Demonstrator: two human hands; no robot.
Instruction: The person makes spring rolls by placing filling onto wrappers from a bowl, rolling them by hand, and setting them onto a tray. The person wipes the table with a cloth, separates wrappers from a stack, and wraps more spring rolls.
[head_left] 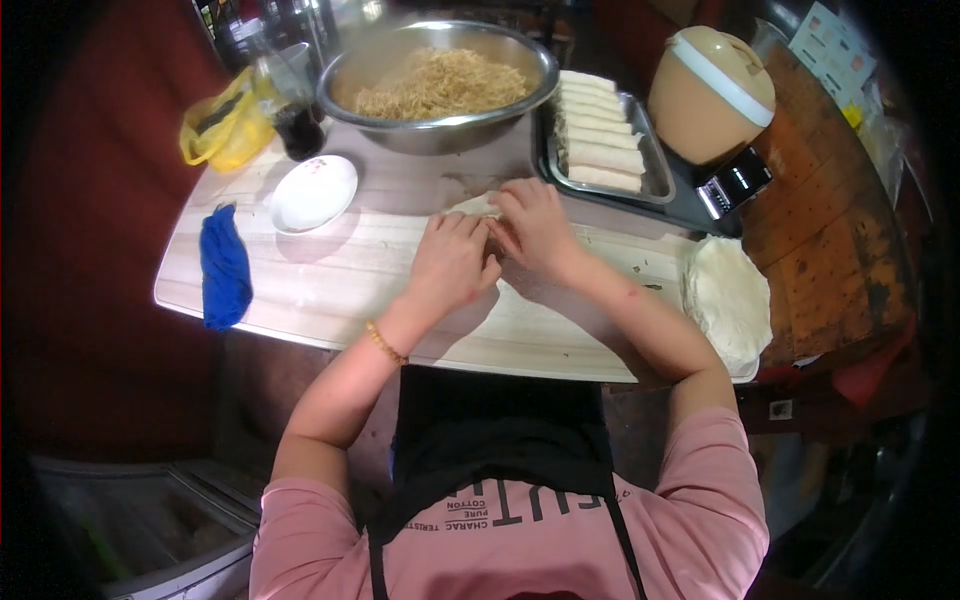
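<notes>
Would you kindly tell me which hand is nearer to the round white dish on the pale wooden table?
Left. The left hand is to the right of the white dish and slightly lower in the view; the right hand is farther right, past the left.

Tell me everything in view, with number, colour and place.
Board: 1, pale, centre
Bowl: 1, silver, far middle
Shreds: 1 heap, golden, in bowl
Tray: 1, silver, beside bowl
Rolls: several, cream, in tray
Base: 1, black, under tray
Container: 1, beige, far right
Phone: 1, dark, near container
Stack: 1, cream, right end
Dish: 1, white, mid-left
Bottle: 1, dark below, behind dish
Bag: 1, yellow, far left
Cloth: 1, blue, left end
Table: 1, brown, right
Paper: 1, pale, upper right
Sheet: 1, cream, at hands
Background: blurred
Bracelet: 1, tan, left wrist
Apron: 1, black, on body
Shirt: 1, pink, under apron
Left hand: 1, bare, mid-board
Right hand: 1, bare, mid-board
</notes>
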